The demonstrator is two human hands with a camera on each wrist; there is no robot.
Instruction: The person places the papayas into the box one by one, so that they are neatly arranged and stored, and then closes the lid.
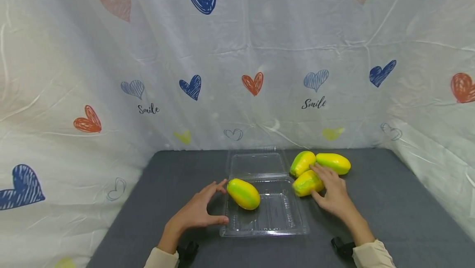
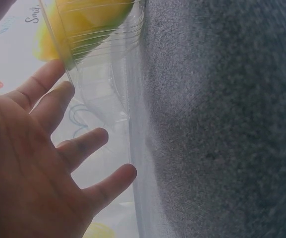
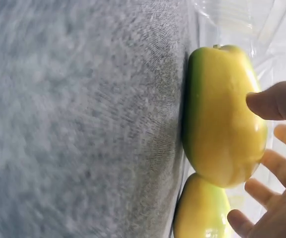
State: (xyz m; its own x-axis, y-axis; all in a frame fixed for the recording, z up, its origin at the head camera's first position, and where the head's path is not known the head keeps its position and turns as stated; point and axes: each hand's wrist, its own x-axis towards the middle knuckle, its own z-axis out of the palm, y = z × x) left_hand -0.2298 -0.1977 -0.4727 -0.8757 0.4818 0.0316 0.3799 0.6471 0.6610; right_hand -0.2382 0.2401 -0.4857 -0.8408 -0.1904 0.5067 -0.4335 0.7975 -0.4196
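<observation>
A yellow-green papaya [image 1: 243, 194] lies in the left part of a clear plastic clamshell box [image 1: 275, 208], whose lid [image 1: 256, 165] is folded back. My left hand [image 1: 198, 209] is at the box's left side with fingers spread; in the left wrist view its fingertips [image 2: 66, 89] are close to the clear wall. Beside the box's right edge rests another papaya [image 1: 308, 183]. Over it my right hand [image 1: 334, 193] reaches, thumb at the near side and fingers beyond. The right wrist view has the thumb [image 3: 266, 103] in front of that papaya [image 3: 224, 116], the other fingers spread; contact is unclear.
Two more papayas, one upright-leaning [image 1: 302, 163] and one lying sideways [image 1: 334, 163], sit behind the right hand. The dark grey tabletop [image 1: 163, 189] ends at a white curtain [image 1: 222, 53] printed with hearts.
</observation>
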